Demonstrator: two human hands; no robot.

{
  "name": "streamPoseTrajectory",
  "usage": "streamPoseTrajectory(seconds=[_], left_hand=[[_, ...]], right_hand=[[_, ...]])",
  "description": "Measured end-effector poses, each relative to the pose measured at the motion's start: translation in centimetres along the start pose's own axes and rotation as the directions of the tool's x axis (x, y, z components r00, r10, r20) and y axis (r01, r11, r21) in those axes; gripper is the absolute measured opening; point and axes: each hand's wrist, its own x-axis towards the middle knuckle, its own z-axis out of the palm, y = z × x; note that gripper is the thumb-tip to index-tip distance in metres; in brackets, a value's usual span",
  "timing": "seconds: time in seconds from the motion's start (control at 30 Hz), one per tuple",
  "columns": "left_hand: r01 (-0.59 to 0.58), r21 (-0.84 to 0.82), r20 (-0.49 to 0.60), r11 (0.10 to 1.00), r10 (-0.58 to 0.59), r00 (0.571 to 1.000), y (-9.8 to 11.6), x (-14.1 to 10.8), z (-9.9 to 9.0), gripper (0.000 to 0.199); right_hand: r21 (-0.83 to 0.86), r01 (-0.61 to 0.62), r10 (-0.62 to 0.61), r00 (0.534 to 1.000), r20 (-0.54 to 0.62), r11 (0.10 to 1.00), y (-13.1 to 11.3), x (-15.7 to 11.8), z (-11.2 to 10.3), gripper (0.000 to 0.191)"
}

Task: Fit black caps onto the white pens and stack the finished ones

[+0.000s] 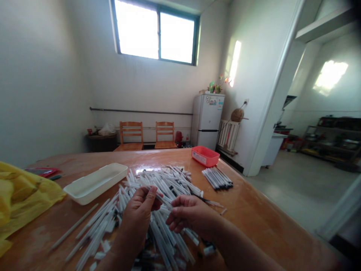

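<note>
Two bare hands over heaped pile of white plastic tubes, lower middle of frame. Left hand pinches slim white plastic tube, frame centre; right hand curled narrow at its lower end, grip unclear. Risk: light pinch slipping, tube lost among lookalikes. Long axis slants upper left to lower right; tip end indistinguishable.

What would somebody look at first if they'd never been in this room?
Probably the messy heap of thin, white, plastic-looking sticks under the bare left hand and right hand, on the shiny brown wooden table. Next might come the crumpled bright yellow plastic bag at the picture's left edge, then the red rectangular plastic box near the table's far right corner.
</note>
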Motion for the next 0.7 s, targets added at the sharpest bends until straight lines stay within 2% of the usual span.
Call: streamPoseTrajectory(seconds=[0.3, 0.53, 0.7], left_hand=[[0.077, -0.093, 0.024, 0.993, -0.075, 0.997, 0.70, -0.54, 0.68, 0.033], [0.087, -0.073, 0.055, 0.994, -0.083, 0.995, 0.15, -0.69, 0.80, 0.032], [0.101, -0.125, 0.076, 0.987, -0.092, 0.993, -0.07, -0.70, 0.65, 0.029]], right_hand=[[-0.027, 0.077, -0.080, 0.993, -0.092, 0.997, -0.18, -0.02, -0.25, 0.045], [-0.041, 0.096, -0.100, 0.991, -0.089, 0.995, -0.07, 0.04, -0.79, 0.043], [-0.045, 0.091, -0.095, 0.992, -0.083, 0.995, -0.28, -0.05, -0.73, 0.046]])
